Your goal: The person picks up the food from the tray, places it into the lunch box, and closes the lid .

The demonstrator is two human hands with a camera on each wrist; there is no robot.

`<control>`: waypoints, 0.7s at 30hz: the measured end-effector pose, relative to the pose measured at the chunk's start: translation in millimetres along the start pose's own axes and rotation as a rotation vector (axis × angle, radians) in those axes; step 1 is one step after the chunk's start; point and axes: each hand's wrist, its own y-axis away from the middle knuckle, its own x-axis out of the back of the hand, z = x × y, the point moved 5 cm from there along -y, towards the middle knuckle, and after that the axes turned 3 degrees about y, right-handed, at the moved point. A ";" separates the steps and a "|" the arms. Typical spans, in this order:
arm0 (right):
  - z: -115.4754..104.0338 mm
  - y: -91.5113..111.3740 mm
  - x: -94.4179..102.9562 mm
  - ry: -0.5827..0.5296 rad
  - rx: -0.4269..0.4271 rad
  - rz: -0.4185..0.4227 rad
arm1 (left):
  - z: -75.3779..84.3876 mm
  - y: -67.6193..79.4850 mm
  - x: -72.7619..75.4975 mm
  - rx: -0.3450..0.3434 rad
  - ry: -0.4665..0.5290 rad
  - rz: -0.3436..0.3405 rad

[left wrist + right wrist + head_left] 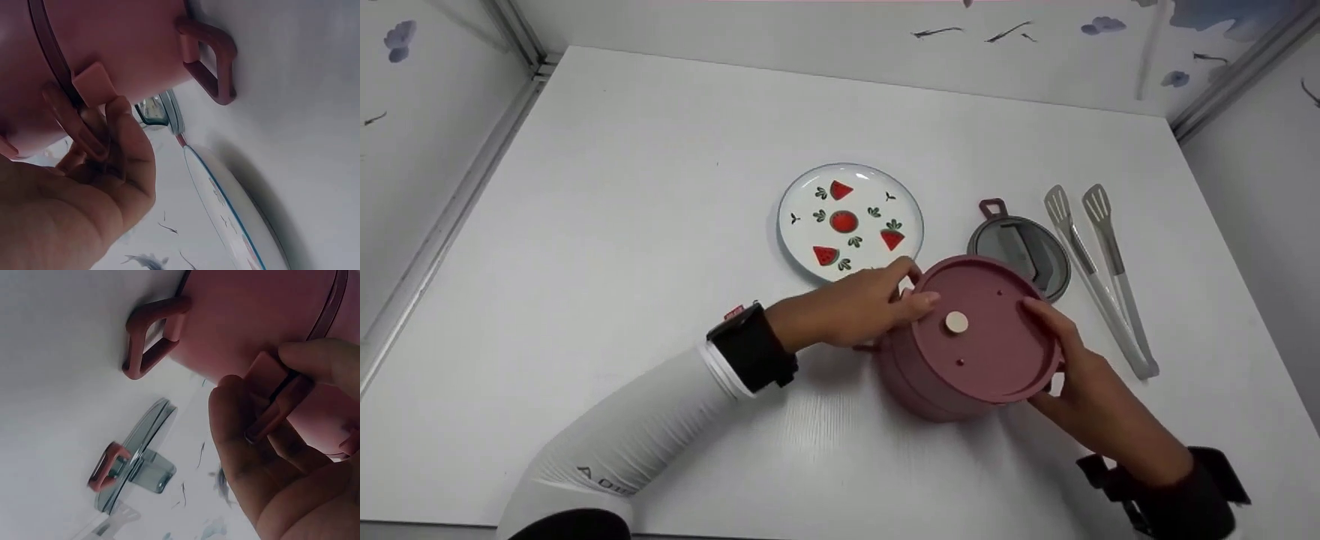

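A dusky-pink stacked pot stands at the front right of the table, its flat top bearing a cream knob. My left hand holds it on the left, thumb over the rim. In the left wrist view its fingers curl round an upper side handle; a lower loop handle juts out below. On the opposite side my right hand grips the matching upper handle, with its thumb on the top edge in the head view. What the pot contains is hidden.
Behind the pot lies a white plate with watermelon drawings. A glass lid with a pink loop rests close behind the pot's right side. Metal tongs with slotted ends lie further right. Walls border the table at the back and sides.
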 end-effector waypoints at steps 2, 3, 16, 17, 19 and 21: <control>-0.8 -6.4 -2.0 0.003 0.023 -0.014 | -3.4 7.0 1.6 0.014 0.006 0.024; -1.3 -9.5 -3.1 0.001 0.033 -0.024 | -5.0 10.5 2.8 0.016 -0.003 0.037; -18.9 -56.2 -24.1 -0.080 0.160 -0.118 | -31.3 49.7 25.5 0.042 -0.009 0.161; -20.2 -59.9 -25.4 -0.081 0.169 -0.123 | -33.3 51.5 27.6 0.045 -0.005 0.167; -22.5 -66.6 -27.2 -0.077 0.182 -0.122 | -36.4 54.0 32.0 0.043 -0.003 0.178; -23.6 -72.4 -29.0 -0.067 0.183 -0.123 | -39.4 55.3 36.2 0.041 -0.002 0.186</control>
